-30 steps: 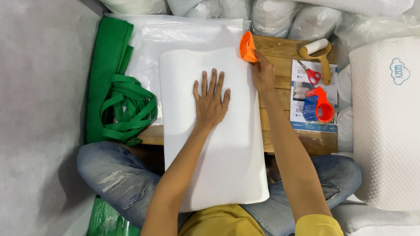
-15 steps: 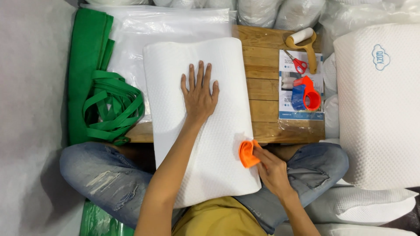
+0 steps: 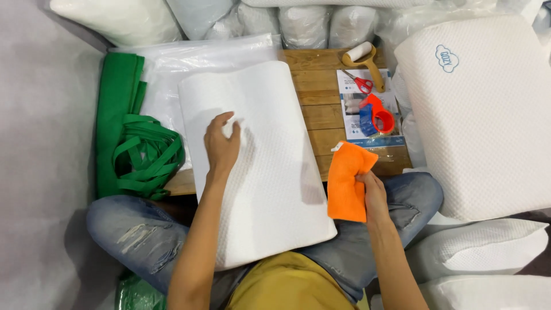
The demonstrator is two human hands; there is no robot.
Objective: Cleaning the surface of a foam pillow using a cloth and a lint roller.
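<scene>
Across the low wooden table [image 3: 321, 109] and the lap, a white, dimple-textured contoured foam pillow [image 3: 258, 172] is pressed by the curled fingers of the left hand [image 3: 221, 146], while a soft orange microfibre cloth [image 3: 348, 178], just beside the pillow's right edge, is gripped in the right hand [image 3: 373, 189].

- The place looked like a small packing workshop for pillows.
- Bagged pillows [image 3: 298, 26] were stacked along the top of the frame, with more at the right edge.
- A low wooden table [image 3: 321, 109] at centre held scissors [image 3: 359, 83], a tape dispenser [image 3: 379, 115] and a lint roller [image 3: 361, 54].
- Green bags [image 3: 123, 138] lay at left.
</scene>
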